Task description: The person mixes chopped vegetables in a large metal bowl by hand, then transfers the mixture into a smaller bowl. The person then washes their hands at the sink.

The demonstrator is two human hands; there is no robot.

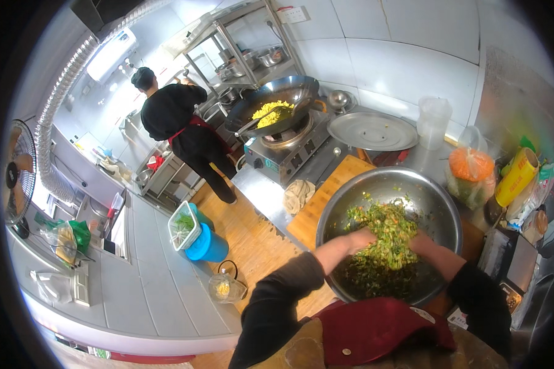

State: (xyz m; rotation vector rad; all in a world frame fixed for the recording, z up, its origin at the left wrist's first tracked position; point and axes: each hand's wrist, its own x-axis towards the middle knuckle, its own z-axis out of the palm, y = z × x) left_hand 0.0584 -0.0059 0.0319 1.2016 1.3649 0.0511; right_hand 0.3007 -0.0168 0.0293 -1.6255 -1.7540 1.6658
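Observation:
A big steel mixing bowl (442, 212) sits in front of me, partly over a wooden cutting board (335, 190). Inside it is a chopped vegetable mix (388, 230), green and yellow with orange flecks and darker bits lower down. My left hand (361, 240) grips the heap from its left side. From the right side, my right hand (421, 244) grips it too, so a mound is pressed up between both hands. The mix hides most of my fingers. Both forearms reach over the bowl's near rim.
Beyond the board, a wok (301, 89) with scrambled egg (271, 114) rests on a stove (289, 150). A round metal lid (372, 130) lies right of it. Bagged shredded carrot (471, 165) stands at the right. A co-worker (175, 120) faces away; a blue bucket (208, 244) is on the floor.

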